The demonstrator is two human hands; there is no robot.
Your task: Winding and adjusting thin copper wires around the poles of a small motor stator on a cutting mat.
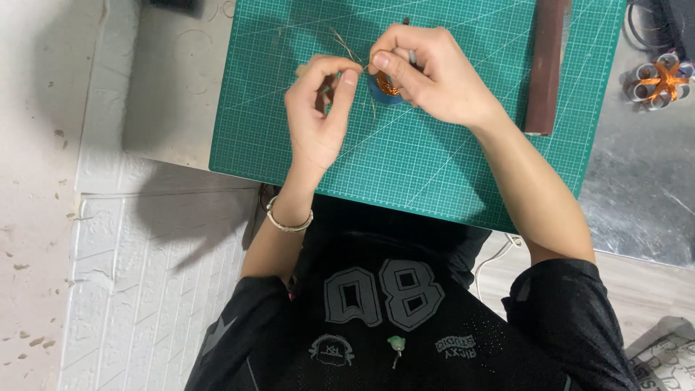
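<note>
Head view: two hands over one green gridded cutting mat on the table. Left hand pinches one thin copper wire strand; right hand holds one small copper-wound coil on a blue piece. One dark brown bar lies right; another copper-wound part sits beyond, off the mat.
</note>
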